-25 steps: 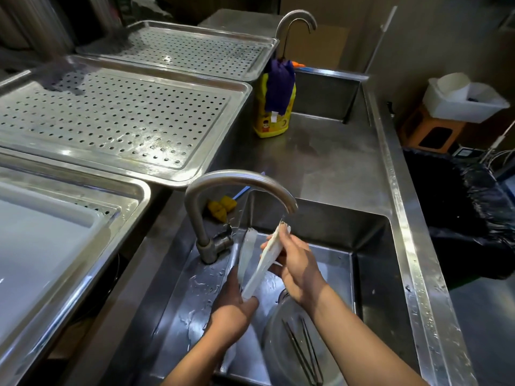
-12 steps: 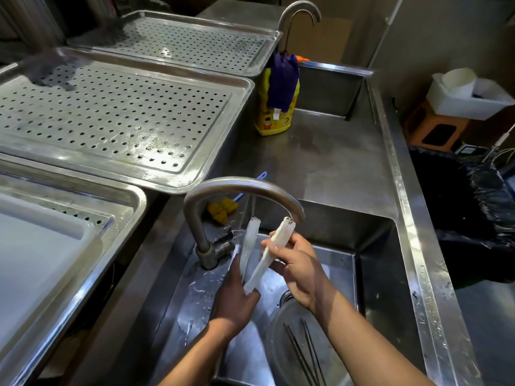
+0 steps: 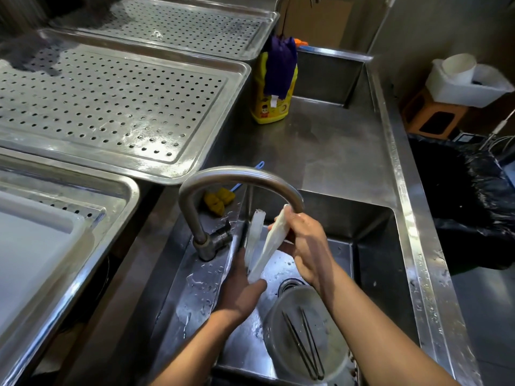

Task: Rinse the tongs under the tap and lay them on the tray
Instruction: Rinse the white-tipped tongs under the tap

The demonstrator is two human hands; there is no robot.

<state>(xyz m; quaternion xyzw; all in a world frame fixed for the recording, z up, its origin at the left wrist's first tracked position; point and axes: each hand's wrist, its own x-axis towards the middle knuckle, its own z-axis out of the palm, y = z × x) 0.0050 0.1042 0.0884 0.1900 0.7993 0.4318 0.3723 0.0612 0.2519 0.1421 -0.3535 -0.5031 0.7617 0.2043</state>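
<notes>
White plastic tongs (image 3: 257, 247) stand tips-up in the sink (image 3: 373, 246), just below the spout of the curved steel tap (image 3: 234, 176). My left hand (image 3: 239, 293) grips their hinged lower end. My right hand (image 3: 303, 243) is closed around the right arm of the tongs, near its tip under the spout. The left arm of the tongs stands free. A perforated steel tray (image 3: 117, 107) lies on the counter to the upper left, wet and bare.
A clear round container (image 3: 303, 332) holding dark chopsticks sits in the sink by the drain. A yellow sponge (image 3: 217, 200) lies behind the tap. A yellow detergent bottle (image 3: 271, 107) stands on the counter. More trays lie far left and behind; a black-lined bin (image 3: 459, 201) stands right.
My right hand has slid along the right arm of the tongs near its tip, while my left hand keeps the lower end in place. The view has shifted slightly closer.
</notes>
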